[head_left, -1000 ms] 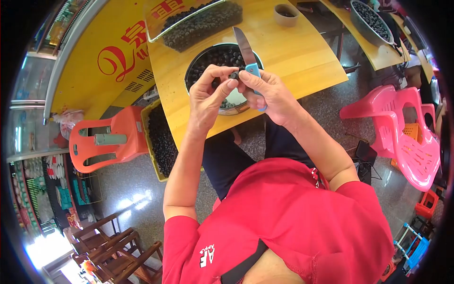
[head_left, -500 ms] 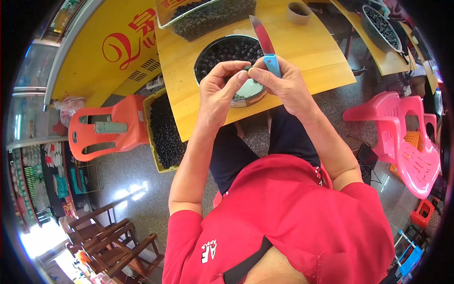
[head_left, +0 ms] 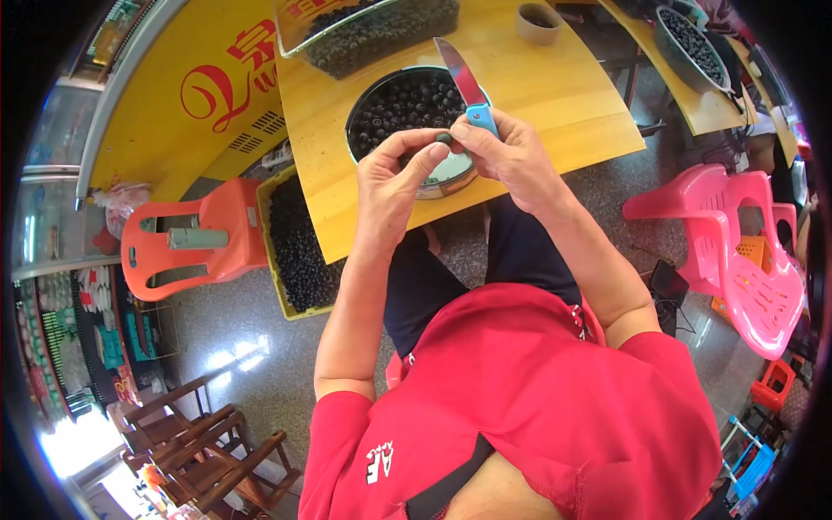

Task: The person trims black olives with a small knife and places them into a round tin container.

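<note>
A small dark-green round piece (head_left: 444, 138) is being pinched at the fingertips of the left hand (head_left: 387, 178), between thumb and forefinger, above the near side of a round pan (head_left: 453, 185). By the right hand (head_left: 507, 156) a knife (head_left: 463, 76) is being gripped by its blue handle; its blade is being pointed far and slightly left. The right thumb is being held close against the piece; whether the knife's edge is touching it cannot be told. The right hand's lower fingers are being partly hidden.

In the pan, many dark round pieces (head_left: 407, 108) are being held, heaped toward the far and left sides; a pale patch of the inside is being left uncovered near the hands. The pan is being supported by a wooden table (head_left: 572, 104), near its near edge. At the far left of the tabletop, more dark pieces are being contained in a clear tub (head_left: 377, 43); to its right, a small cup (head_left: 537, 26) is being borne. Left of the table, a yellow crate (head_left: 295, 312) is being filled out by similar dark pieces, beside an orange chair (head_left: 236, 230).
</note>
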`<act>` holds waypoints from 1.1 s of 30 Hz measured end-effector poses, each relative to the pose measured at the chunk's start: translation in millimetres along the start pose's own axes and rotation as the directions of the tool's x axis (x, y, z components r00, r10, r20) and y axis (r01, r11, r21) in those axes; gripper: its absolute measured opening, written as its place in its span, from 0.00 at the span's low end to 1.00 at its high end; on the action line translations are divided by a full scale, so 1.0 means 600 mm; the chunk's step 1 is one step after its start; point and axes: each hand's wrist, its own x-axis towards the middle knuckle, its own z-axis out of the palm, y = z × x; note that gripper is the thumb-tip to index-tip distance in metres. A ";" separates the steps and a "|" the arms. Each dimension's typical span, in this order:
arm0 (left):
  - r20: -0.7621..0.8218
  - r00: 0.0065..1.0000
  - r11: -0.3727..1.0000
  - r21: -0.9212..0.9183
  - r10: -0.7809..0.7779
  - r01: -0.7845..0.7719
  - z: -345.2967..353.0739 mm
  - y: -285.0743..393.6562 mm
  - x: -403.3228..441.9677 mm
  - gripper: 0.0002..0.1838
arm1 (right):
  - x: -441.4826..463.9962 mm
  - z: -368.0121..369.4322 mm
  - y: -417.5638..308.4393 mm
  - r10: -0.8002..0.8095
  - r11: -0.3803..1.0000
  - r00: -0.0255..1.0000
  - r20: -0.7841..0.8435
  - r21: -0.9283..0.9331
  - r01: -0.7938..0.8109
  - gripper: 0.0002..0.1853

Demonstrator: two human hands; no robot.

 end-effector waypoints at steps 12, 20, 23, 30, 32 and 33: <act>-0.053 0.998 0.996 -0.086 0.025 -0.029 -0.005 -0.005 -0.003 0.08 | -0.005 -0.024 0.015 -0.514 0.378 0.819 0.254 -0.790 0.482 0.09; -0.053 0.998 0.998 -0.029 0.046 -0.048 -0.005 -0.006 -0.007 0.09 | -0.006 -0.024 0.017 -0.533 0.316 0.802 0.268 -0.817 0.483 0.07; -0.046 0.996 0.996 -0.033 0.077 -0.079 -0.004 -0.005 -0.009 0.08 | -0.009 -0.021 0.014 -0.529 0.300 0.802 0.277 -0.823 0.482 0.07; 0.000 0.984 0.968 -0.181 0.177 -0.174 -0.004 0.020 -0.031 0.07 | 0.018 -0.053 0.021 -0.556 0.343 0.825 0.100 -0.877 0.338 0.09; -0.052 0.990 0.975 -0.171 0.134 -0.141 -0.006 0.021 -0.033 0.07 | 0.016 -0.050 0.002 -0.554 0.463 0.832 0.010 -0.827 0.318 0.11; -0.075 0.991 0.978 -0.167 0.115 -0.126 -0.008 0.016 -0.034 0.07 | 0.017 -0.049 -0.005 -0.568 0.536 0.823 -0.030 -0.772 0.342 0.11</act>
